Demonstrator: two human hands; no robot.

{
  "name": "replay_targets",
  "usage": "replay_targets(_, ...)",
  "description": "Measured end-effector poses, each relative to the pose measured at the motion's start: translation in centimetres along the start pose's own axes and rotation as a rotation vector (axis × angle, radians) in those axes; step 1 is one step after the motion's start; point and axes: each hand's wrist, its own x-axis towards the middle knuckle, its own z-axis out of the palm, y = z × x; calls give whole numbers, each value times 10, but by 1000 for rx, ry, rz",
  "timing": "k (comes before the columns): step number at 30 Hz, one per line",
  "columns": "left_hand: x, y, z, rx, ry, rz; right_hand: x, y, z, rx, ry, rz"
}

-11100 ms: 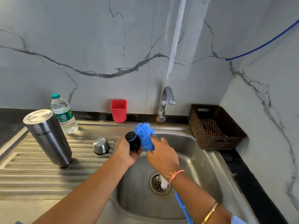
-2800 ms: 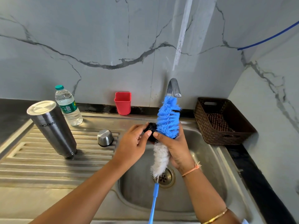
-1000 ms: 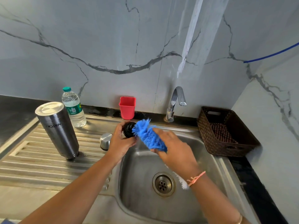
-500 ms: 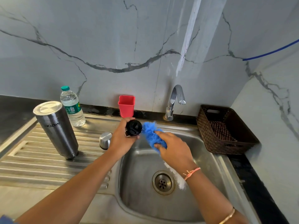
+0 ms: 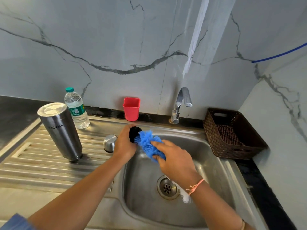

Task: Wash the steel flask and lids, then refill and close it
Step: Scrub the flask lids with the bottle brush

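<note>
L hand [image 5: 123, 143] grip clenched on black inner lid [image 5: 134, 134] over sink [image 5: 214, 165] rim, 10 o'clock of drain. R hand [image 5: 174, 161] grip grasping blue brush [image 5: 147, 143], bristles touching lid. Lid prob light, stiff, wet-slippery; hold by rim.

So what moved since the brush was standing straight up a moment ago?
The right hand tipped the blue brush down sideways against the black lid, held by the left hand. The steel flask, small steel cap and water bottle stayed put.
</note>
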Motion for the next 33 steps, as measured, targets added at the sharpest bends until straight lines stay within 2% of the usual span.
replay_targets(8, -1, 0, 0, 62, -123, 73, 13, 22, -5, 92, 22, 108)
replay_targets(15, -4, -1, 0, 127, -70, 52, -1, 2, 7, 7, -11, 2)
replay_targets(21, 1, -1, -4, 109, -174, 97, 8, 18, 6, 7, 12, 66)
replay_targets(24, -3, 3, -2, -7, -286, 68, 19, 39, 4, 92, 47, 205)
replay_targets(26, -10, 6, 0, -137, -306, -26, 20, 46, 4, 167, 66, 272)
replay_targets(30, -20, 12, -2, -642, -367, -315, 14, 45, 11, 227, 60, 263)
replay_targets(33, -23, 11, -1, -743, -348, -366, 11, 47, 16, 256, 49, 273)
